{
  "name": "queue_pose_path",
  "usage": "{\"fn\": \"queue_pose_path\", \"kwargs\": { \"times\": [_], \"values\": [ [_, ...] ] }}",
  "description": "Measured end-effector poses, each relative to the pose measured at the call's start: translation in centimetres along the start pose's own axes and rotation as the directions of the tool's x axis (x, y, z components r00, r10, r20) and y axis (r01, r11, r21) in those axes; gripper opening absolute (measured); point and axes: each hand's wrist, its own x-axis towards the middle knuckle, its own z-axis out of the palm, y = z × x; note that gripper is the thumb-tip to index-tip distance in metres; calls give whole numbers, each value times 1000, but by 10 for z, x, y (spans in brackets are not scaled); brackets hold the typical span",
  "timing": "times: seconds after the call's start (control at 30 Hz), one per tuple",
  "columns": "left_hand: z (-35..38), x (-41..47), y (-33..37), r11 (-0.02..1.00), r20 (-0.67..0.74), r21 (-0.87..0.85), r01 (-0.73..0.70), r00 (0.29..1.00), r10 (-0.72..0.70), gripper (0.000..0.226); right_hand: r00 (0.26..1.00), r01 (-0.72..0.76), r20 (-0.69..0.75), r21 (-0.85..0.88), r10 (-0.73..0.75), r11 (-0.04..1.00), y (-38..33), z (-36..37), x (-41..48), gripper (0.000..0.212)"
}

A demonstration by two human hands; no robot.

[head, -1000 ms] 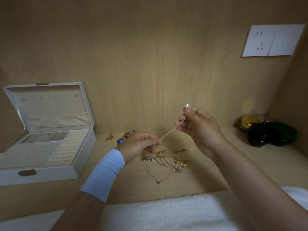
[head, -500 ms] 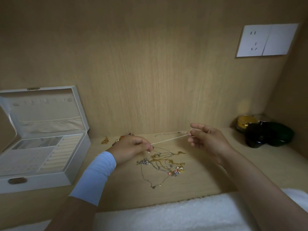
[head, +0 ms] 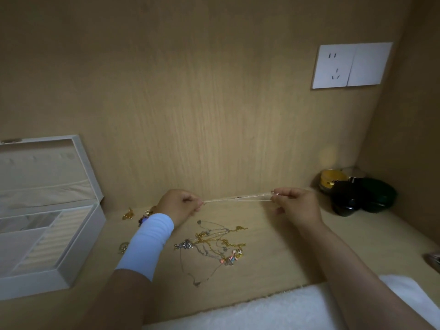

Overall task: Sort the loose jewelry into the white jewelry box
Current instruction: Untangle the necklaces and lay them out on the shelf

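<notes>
Nearest: a white towel [head: 273, 308] is laid along the counter [head: 285, 258] edge, on the near side of the tangle of chains [head: 214, 246]. That tangle is taken as the reference: gold and silver strands knotted together, flat on the counter. A ring [head: 123, 247] is seen left of the tangle, just beside the white sleeve [head: 147, 244]. The white jewelry box [head: 31, 285] is set well left of the tangle, lid open and tray exposed. Its contents cannot be made out.

Just beyond the tangle, a pale chain [head: 238, 198] is held stretched level between both hands, clear of the counter. On the left hand [head: 177, 207] the grip is narrow, with one end pinched at the fingertips. On the right hand [head: 295, 206] the same narrow pinch is made on the other end. The chain is blurred, so strand count cannot be told.

Step judged: one chain is freed and straightened before stowing. To be done well:
- Tension should be held light so a thin link is not snapped.
- The chain should be checked for knots.
- It should be carried left to the box with both ends pinched and laid in straight, not heaped.
- Sag over the tangle is to be avoided, or it gets re-caught.

A gold piece [head: 128, 214] and a purple piece [head: 144, 219] are seen beyond-left of the tangle, not yet sorted. The dark jars [head: 357, 196] far right of the tangle are not involved.
</notes>
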Motion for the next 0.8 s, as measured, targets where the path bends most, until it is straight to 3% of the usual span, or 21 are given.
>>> {"fn": "queue_pose_path", "kwargs": {
  "times": [0.17,0.3,0.47,0.7,0.8],
  "values": [
    [27,13,-10,993,-70,114,-3,998,11,21,997,24,-70,-240,-42,971,15,1,21,6],
    [34,24,-12,968,-51,250,-17,998,31,13,995,14,-79,-486,-60,874,12,4,29,17],
    [40,31,-13,915,-51,400,-59,995,86,15,989,41,-82,-639,-121,768,12,4,32,16],
    [42,29,-14,862,-1,474,-179,979,204,23,971,164,2,-732,-238,662,14,6,30,25],
    [40,20,-6,848,98,461,-262,965,245,36,935,318,180,-810,-307,493,5,8,19,35]
  ]
}}
